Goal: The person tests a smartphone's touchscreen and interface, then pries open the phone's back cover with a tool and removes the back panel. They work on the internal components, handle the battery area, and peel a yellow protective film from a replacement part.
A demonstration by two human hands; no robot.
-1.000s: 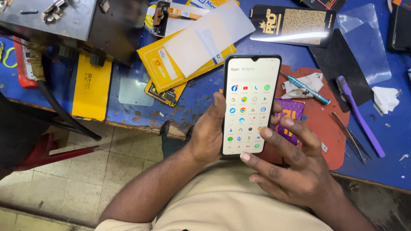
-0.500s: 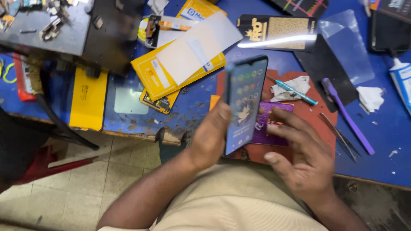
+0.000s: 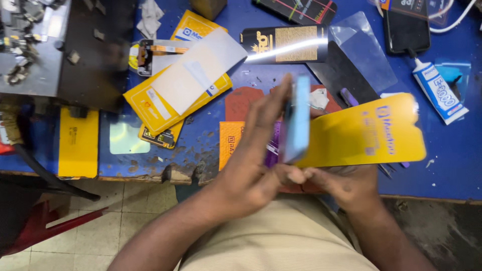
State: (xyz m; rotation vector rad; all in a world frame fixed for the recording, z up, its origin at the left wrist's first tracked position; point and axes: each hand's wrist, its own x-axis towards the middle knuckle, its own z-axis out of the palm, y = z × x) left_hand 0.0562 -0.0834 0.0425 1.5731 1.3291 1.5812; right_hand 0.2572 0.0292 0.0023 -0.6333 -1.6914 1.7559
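My left hand (image 3: 256, 150) grips a smartphone (image 3: 296, 120) turned edge-on, its light-blue back facing right and its screen hidden. Motion blurs both. My right hand (image 3: 346, 185) is just below the phone, its fingers pinching the near end of a yellow phone-shaped protector sheet (image 3: 366, 133). The sheet fans out to the right behind the phone. Both hands hover above a red work mat (image 3: 241, 103) at the front of the blue table (image 3: 452, 165).
Yellow packets (image 3: 175, 95) and a black box (image 3: 283, 44) lie behind the hands. A clear film (image 3: 364, 47), a black phone on a white cable (image 3: 406, 27) and a glue tube (image 3: 439, 90) sit at the right. A grey metal machine (image 3: 50, 50) fills the left corner.
The phone went from screen-up to edge-on, showing its blue back. My right hand left the screen and now holds a yellow protector sheet.
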